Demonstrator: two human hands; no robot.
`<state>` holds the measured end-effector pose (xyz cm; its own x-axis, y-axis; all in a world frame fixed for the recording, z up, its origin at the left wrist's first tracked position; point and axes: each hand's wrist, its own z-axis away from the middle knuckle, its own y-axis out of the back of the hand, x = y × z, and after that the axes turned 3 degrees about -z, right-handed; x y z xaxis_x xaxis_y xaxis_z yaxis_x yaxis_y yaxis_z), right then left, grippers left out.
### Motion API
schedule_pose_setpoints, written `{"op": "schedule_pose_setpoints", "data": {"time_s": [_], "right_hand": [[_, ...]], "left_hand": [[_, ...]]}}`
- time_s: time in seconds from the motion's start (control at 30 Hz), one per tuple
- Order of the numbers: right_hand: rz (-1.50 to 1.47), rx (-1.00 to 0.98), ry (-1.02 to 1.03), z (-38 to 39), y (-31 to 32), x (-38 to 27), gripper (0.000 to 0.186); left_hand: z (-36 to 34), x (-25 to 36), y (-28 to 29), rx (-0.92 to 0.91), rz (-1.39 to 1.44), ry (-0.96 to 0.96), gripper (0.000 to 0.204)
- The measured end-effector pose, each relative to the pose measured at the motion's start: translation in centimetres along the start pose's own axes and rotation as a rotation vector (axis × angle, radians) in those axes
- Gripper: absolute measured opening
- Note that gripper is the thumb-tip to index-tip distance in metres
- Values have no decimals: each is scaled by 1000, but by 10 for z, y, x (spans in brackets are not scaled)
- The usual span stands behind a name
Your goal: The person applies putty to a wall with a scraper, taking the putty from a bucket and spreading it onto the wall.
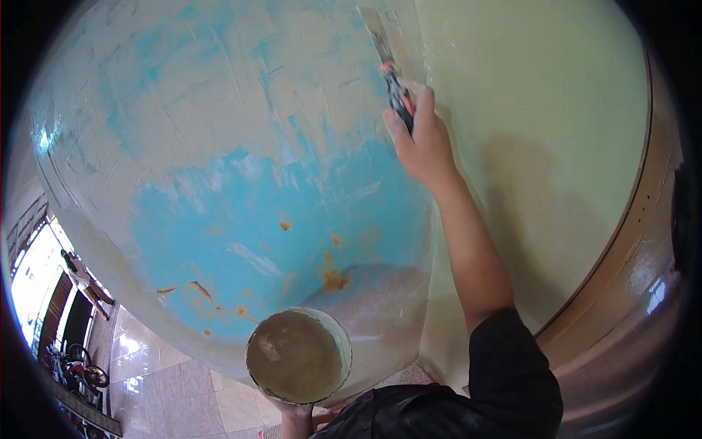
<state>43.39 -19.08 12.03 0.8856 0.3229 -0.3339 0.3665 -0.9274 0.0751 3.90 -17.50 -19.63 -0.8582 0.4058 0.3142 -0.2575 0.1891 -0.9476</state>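
My right hand [425, 143] is wrapped round the black and red handle of a putty knife [395, 94]. The blade points up and lies against the wall near the inside corner. My left hand [295, 410] supports a round bucket [346, 350] from below, its fingers mostly hidden under it. Greyish-beige putty [296, 358] fills much of the bucket, and smears coat the rim. In front of me the wall [241, 219] has a bare blue patch with orange-brown spots. Streaky beige putty covers the wall above that patch.
A pale yellow-green wall [541, 95] meets the blue one at the corner on my right. Brown wooden trim [621, 256] edges it. At the far left are a tiled floor [172, 395], a parked motorbike [79, 366] and another person [84, 282] by a bright opening.
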Motion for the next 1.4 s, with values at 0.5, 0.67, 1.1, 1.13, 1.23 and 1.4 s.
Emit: {"op": "schedule_pose_setpoints", "data": {"time_s": [0.5,0.67,1.1,1.13,1.23,1.4], "right_hand": [[145,65,172,33,4,33,35],[254,34,131,-24,-2,19,33],[5,199,233,-17,2,34,35],[7,200,232,-17,1,35,35],[222,59,59,9,-9,49,33],[137,54,4,203,-16,130,32]], "left_hand": [[-23,-55,8,66,-2,-29,72],[-32,-64,22,93,20,-47,70],[-27,-79,4,57,-38,-41,71],[-27,-80,4,54,-39,-23,71],[-23,-80,6,58,-68,-42,71],[-18,-90,-13,30,-67,-25,71]]}}
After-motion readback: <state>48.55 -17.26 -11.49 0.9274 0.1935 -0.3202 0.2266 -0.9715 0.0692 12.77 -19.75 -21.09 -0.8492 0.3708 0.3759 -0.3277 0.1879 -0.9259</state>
